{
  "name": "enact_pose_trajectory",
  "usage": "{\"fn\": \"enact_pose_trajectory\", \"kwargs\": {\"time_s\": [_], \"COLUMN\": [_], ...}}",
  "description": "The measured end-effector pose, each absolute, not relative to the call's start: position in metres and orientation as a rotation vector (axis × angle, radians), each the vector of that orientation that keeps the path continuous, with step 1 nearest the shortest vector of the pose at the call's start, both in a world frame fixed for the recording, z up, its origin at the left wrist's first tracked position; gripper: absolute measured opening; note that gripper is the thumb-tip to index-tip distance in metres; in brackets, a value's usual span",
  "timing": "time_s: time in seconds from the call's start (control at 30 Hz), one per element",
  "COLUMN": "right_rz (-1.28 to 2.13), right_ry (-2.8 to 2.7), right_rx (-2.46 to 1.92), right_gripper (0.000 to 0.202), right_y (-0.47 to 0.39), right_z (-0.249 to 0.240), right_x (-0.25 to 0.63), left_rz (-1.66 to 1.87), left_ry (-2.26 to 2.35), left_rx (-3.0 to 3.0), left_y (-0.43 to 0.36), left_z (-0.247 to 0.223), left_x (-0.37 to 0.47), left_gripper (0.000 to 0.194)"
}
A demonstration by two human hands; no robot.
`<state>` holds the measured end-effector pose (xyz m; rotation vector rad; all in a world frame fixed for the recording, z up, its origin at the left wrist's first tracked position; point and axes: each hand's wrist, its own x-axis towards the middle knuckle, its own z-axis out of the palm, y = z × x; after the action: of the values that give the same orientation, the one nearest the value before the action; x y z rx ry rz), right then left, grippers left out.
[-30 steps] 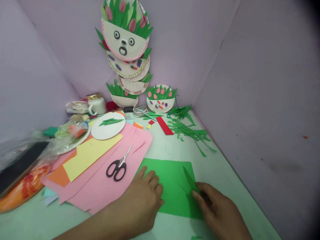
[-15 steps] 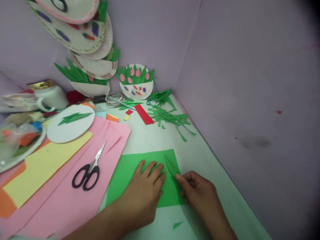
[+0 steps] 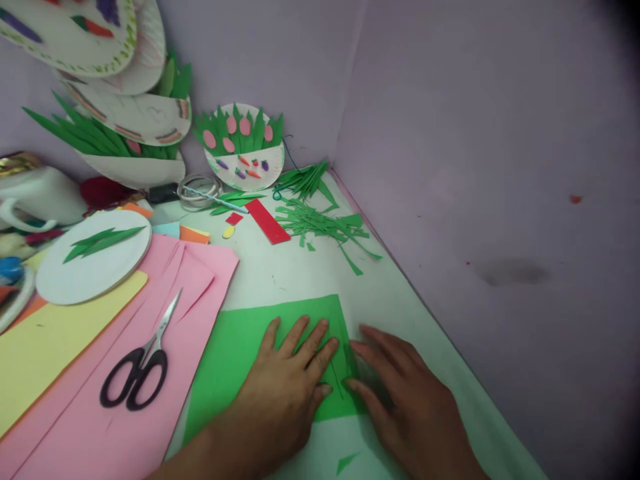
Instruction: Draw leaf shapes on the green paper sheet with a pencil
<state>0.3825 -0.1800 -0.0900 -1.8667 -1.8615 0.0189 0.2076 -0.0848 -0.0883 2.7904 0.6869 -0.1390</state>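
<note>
A sheet of green paper (image 3: 230, 353) lies on the table under my left hand (image 3: 285, 380), which presses flat on it with fingers spread. Beside those fingertips, a slim green leaf-shaped piece (image 3: 340, 370) rests on the sheet near its right edge, hard to tell from the same-coloured paper. At that right edge is my right hand (image 3: 400, 387), fingers and thumb apart, its tips touching or just over the paper. Black-handled scissors (image 3: 143, 367) lie with blades partly apart on pink paper (image 3: 200, 293) to the left.
Cut green strips (image 3: 325, 223) are heaped near the wall, with a red strip (image 3: 269, 221) beside them. A white paper disc (image 3: 95, 280) carries green leaf pieces. Decorated paper plates (image 3: 245, 163) stand at the back. A green scrap (image 3: 346, 463) lies in front. The wall closes off the right.
My right hand has let go of the leaf-shaped piece, which now lies flatter on the green sheet, and its fingers have spread. The view has shifted slightly; my left hand stays on the paper.
</note>
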Motion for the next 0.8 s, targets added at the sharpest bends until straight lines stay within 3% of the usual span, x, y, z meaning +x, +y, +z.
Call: {"fn": "enact_pose_trajectory", "kwargs": {"time_s": [0.17,0.8], "right_rz": [0.026,0.159], "right_ry": [-2.145,-1.955], "right_rx": [-1.765,-1.614], "right_gripper": [0.042,0.025], "right_y": [-0.185,-0.19], "right_z": [-0.101,-0.107], "right_x": [0.385,0.373], "left_rz": [-0.114,-0.108], "left_ry": [0.735,0.662], "left_rx": [2.857,2.844], "left_y": [-0.093,-0.101], "left_z": [-0.092,-0.084], "left_x": [0.197,0.194], "left_gripper": [0.058,0.051]}}
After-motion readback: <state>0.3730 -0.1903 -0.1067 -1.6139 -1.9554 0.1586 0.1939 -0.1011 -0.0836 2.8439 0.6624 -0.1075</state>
